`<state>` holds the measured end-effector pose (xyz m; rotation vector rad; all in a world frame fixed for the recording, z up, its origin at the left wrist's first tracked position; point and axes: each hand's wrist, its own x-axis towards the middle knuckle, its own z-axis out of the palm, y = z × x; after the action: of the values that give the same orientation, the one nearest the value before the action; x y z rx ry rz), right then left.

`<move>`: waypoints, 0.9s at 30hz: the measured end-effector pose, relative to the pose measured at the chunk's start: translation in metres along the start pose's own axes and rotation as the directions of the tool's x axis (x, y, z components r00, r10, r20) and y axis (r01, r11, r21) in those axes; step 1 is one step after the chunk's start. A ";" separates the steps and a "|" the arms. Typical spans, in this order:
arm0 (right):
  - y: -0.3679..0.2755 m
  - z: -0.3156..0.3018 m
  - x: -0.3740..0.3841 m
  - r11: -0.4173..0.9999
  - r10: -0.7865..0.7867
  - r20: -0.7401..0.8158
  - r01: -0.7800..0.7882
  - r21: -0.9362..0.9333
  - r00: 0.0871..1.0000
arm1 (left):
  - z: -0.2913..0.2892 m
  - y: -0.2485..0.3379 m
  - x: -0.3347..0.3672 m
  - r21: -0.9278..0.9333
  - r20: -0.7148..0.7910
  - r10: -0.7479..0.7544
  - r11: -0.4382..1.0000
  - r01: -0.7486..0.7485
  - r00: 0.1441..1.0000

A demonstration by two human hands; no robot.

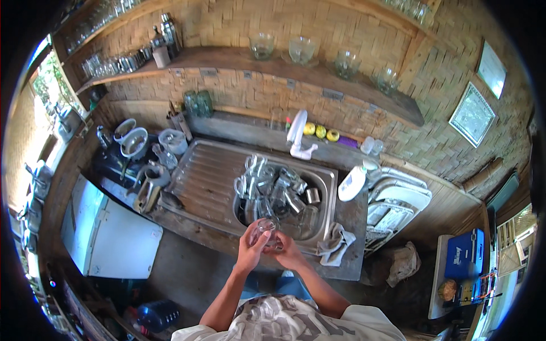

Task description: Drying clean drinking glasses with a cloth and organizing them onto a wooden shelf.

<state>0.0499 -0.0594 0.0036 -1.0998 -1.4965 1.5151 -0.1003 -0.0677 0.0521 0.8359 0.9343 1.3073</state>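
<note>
A small clear glass is between my two hands, just over the front rim of the sink. My left hand wraps round its left side, thumb across the front. At the glass's lower right, my right hand closes its fingers against it. Behind them, the steel sink holds a heap of glass mugs, tumblers and a few metal cups. Its ribbed drainboard lies to the left. The white tap stands at the back. My palms are hidden.
Right of the sink are a white bottle, a grey cloth on the counter edge, and white folding chairs. Pitchers and bowls crowd the left counter. A wooden shelf with glassware runs above. A white fridge stands lower left.
</note>
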 end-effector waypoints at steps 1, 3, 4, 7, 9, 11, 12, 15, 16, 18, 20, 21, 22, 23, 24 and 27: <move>-0.020 0.004 0.013 1.000 -0.026 -0.004 0.026 -0.007 1.000 | -0.005 0.013 0.009 0.005 0.022 0.029 1.000 -0.029 0.999; -0.065 0.004 0.035 0.939 -0.221 -0.100 0.184 -0.289 0.970 | -0.007 0.049 0.031 0.012 0.106 0.105 0.994 -0.107 0.989; -0.082 0.001 0.045 0.932 -0.244 -0.120 0.198 -0.302 0.962 | -0.004 0.067 0.042 0.009 0.179 0.154 0.987 -0.158 0.972; -0.144 -0.009 0.077 0.815 -0.494 -0.156 0.393 -0.425 0.856 | 0.002 0.119 0.084 0.032 0.336 0.259 0.958 -0.285 0.906; -0.198 -0.015 0.091 0.769 -0.563 -0.180 0.431 -0.472 0.807 | 0.013 0.158 0.109 0.098 0.431 0.378 0.883 -0.458 0.820; -0.238 -0.022 0.106 0.621 -0.708 -0.196 0.466 -0.630 0.678 | 0.027 0.198 0.135 0.115 0.492 0.484 0.788 -0.605 0.724; -0.258 -0.027 0.115 0.535 -0.782 -0.177 0.500 -0.681 0.597 | 0.035 0.220 0.147 0.133 0.531 0.566 0.679 -0.722 0.631; -0.314 -0.051 0.133 0.494 -0.827 -0.191 0.522 -0.696 0.528 | 0.071 0.287 0.167 0.250 0.628 0.621 0.410 -0.877 0.469; -0.335 -0.053 0.140 0.481 -0.838 -0.190 0.527 -0.701 0.512 | 0.079 0.310 0.173 0.242 0.635 0.627 0.395 -0.886 0.452; -0.375 -0.059 0.152 0.338 -0.927 -0.161 0.566 -0.752 0.340 | 0.096 0.348 0.187 0.255 0.686 0.645 0.222 -0.941 0.338; -0.405 -0.079 0.162 0.295 -0.939 -0.141 0.524 -0.799 0.312 | 0.119 0.374 0.206 0.217 0.705 0.661 0.142 -0.966 0.256; -0.417 -0.090 0.168 0.266 -0.945 -0.124 0.490 -0.830 0.303 | 0.129 0.385 0.216 0.200 0.716 0.670 0.071 -0.977 0.196; -0.429 -0.099 0.176 0.259 -0.948 -0.123 0.486 -0.834 0.294 | 0.137 0.396 0.227 0.191 0.719 0.670 0.065 -0.980 0.184; -0.440 -0.106 0.185 0.197 -0.965 -0.091 0.453 -0.869 0.246 | 0.145 0.406 0.238 0.185 0.722 0.679 -0.001 -0.983 0.135; -0.450 -0.114 0.191 0.136 -0.978 -0.056 0.415 -0.899 0.199 | 0.152 0.414 0.247 0.180 0.724 0.684 -0.066 -0.981 0.087; -0.480 -0.136 0.208 0.075 -0.987 -0.014 0.392 -0.917 0.158 | 0.175 0.435 0.266 0.277 0.717 0.672 -0.029 -0.960 0.187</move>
<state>0.0662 0.2125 0.4702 -0.7501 -1.6686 -0.5006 -0.1103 0.2390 0.4957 2.6034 0.4660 1.6671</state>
